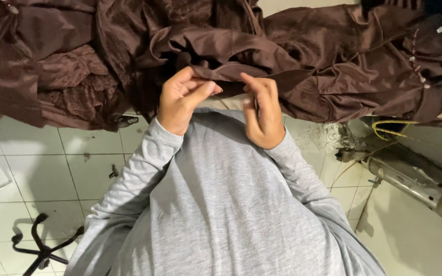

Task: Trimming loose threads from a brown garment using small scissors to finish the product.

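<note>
Just above the grey long-sleeved top (221,204), the left hand (182,99) and right hand (262,110) pinch the folded edge of the glossy brown satin garment (241,56) between fingers; heaped cloth beyond looks unhandled.

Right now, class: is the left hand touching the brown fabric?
Touching. The head view shows the left hand pinching the folded edge of the brown fabric between thumb and fingers, with no gap; the right hand grips the same edge beside it.
</note>
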